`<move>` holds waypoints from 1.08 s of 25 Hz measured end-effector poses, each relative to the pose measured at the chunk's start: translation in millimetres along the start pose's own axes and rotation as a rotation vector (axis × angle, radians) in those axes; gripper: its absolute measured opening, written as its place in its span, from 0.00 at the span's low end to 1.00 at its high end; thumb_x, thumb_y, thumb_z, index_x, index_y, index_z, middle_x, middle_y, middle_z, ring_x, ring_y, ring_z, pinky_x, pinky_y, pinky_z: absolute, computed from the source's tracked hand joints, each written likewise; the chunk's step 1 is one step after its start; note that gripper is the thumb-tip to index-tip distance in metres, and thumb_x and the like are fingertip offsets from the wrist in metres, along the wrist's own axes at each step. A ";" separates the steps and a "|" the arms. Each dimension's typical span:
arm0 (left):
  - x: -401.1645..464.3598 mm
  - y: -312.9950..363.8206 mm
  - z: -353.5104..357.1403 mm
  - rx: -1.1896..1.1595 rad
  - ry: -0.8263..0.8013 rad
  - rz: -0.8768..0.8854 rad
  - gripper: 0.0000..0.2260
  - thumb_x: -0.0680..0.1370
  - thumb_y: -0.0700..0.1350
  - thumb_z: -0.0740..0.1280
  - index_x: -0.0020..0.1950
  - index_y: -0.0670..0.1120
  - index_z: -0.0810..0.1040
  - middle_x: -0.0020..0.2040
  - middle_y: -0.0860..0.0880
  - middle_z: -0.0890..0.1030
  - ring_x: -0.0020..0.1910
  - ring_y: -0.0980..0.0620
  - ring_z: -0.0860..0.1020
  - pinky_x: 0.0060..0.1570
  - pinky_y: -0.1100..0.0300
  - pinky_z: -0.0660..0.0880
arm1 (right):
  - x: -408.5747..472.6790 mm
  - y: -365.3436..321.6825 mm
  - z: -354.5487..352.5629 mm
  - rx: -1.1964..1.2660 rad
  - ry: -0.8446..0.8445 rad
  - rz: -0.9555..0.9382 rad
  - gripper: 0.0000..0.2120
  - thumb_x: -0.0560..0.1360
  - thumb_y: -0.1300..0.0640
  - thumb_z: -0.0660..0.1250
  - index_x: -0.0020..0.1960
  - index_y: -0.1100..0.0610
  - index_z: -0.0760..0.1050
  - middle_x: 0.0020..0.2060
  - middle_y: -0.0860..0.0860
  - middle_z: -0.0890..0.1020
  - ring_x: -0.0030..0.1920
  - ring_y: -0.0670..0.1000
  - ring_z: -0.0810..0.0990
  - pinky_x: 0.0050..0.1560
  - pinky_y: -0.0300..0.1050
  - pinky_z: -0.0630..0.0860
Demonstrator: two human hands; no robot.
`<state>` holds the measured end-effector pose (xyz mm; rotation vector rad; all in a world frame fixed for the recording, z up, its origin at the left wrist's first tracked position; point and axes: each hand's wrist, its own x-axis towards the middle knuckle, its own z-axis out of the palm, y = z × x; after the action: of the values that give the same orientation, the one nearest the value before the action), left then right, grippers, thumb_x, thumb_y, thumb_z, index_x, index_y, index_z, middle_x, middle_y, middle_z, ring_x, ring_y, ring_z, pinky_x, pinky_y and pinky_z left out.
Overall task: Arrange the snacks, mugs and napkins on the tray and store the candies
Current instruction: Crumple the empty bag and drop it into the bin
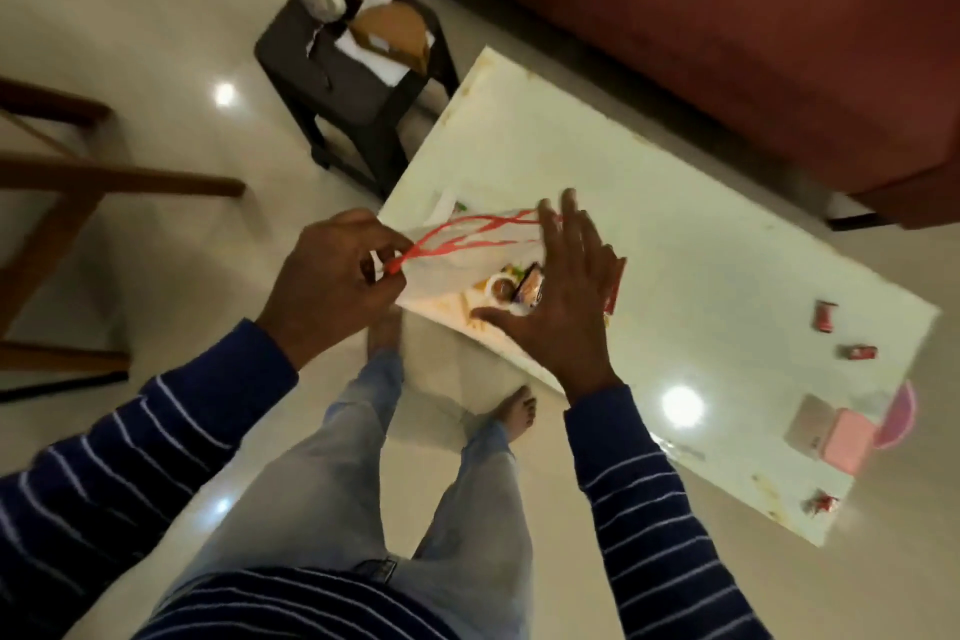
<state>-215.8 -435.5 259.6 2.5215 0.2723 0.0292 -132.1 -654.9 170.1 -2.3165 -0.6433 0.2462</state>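
A pale bench [701,244] stands beside a red sofa [727,42]. At its near corner lies a clear bag [457,270] holding candies [527,288]. The left hand [332,270] pinches its red drawstring [467,234]; the right hand [566,291] hovers, fingers [569,218] spread. Candy storing seems underway; loose red candies [825,316] well apart likely come next.

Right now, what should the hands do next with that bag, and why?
Probably lower the right hand into the clear bag. The left hand pinches the red-striped mouth of the bag, and the right hand spreads open over the sweets inside. Red candies lie loose on the table, so the bag likely needs opening wider first.
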 end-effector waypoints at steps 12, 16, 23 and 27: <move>15.2 99.0 -155.5 -0.279 0.510 0.156 0.36 0.69 0.60 0.72 0.72 0.47 0.66 0.69 0.49 0.68 0.67 0.56 0.69 0.63 0.64 0.71 | 40.5 -159.9 -212.2 0.274 0.296 -0.079 0.06 0.81 0.55 0.66 0.49 0.57 0.78 0.39 0.51 0.81 0.39 0.48 0.79 0.41 0.51 0.77; 17.2 145.1 -178.4 -0.698 0.324 0.068 0.45 0.66 0.64 0.72 0.78 0.58 0.55 0.77 0.54 0.62 0.72 0.52 0.68 0.66 0.43 0.72 | 11.4 -193.2 -301.9 0.855 0.229 -0.162 0.10 0.79 0.47 0.67 0.57 0.49 0.81 0.52 0.48 0.86 0.53 0.48 0.84 0.49 0.42 0.81; 29.4 255.0 -169.1 -1.148 0.006 0.232 0.44 0.59 0.74 0.72 0.70 0.56 0.68 0.64 0.50 0.79 0.64 0.44 0.77 0.56 0.44 0.77 | -33.1 -203.4 -351.8 1.284 -0.264 -0.238 0.09 0.79 0.58 0.66 0.54 0.60 0.83 0.46 0.56 0.87 0.47 0.52 0.86 0.51 0.45 0.82; 23.9 281.4 -142.5 -1.333 -0.379 0.224 0.39 0.56 0.73 0.75 0.61 0.54 0.80 0.56 0.50 0.84 0.57 0.47 0.82 0.50 0.54 0.80 | -45.5 -200.5 -367.5 1.274 -0.277 -0.164 0.09 0.75 0.59 0.67 0.52 0.55 0.85 0.45 0.52 0.87 0.44 0.48 0.86 0.49 0.44 0.82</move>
<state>-151.2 -575.9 535.6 1.1782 -0.1661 -0.1345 -119.4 -769.1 575.2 -1.0096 -0.5489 0.6712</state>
